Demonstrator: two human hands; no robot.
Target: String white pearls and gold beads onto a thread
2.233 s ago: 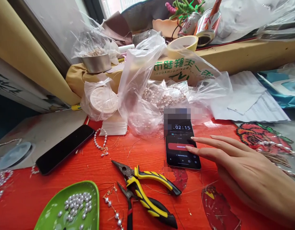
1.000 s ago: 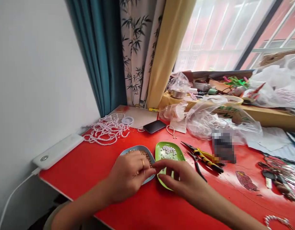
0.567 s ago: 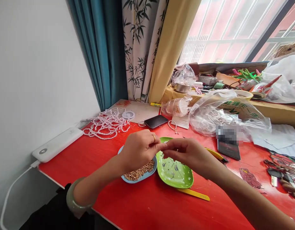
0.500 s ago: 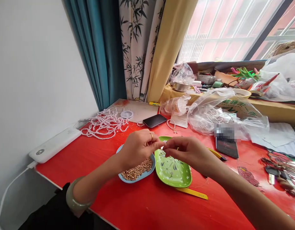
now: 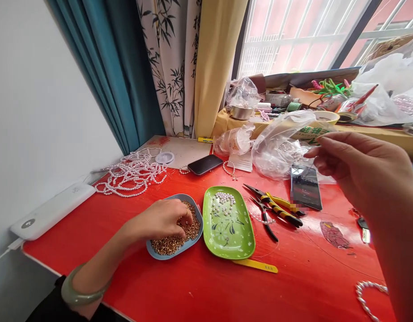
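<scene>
My left hand (image 5: 166,219) reaches into a blue-grey tray (image 5: 155,256) of small gold beads (image 5: 168,245). Its fingers are curled down among the beads, and whatever the tips pinch is hidden. My right hand (image 5: 357,161) is raised at the right, above the table, with thumb and fingertips pressed together. What sits in that pinch is too fine to make out. Beside the bead tray, a green patterned tray (image 5: 211,248) holds loose white pearl beads (image 5: 225,200) at its far end.
Long-nose pliers (image 5: 276,208) and smaller black-handled pliers (image 5: 265,219) lie right of the green tray, a yellow strip (image 5: 260,266) in front. Pearl strands (image 5: 135,172), a power bank (image 5: 53,210) and two phones (image 5: 205,164) surround them. A twisted pearl string (image 5: 364,299) lies near right.
My hands were together over the green tray; now they are apart. The left has dropped into the gold beads, and the right has moved up and right. The view has shifted slightly rightward.
</scene>
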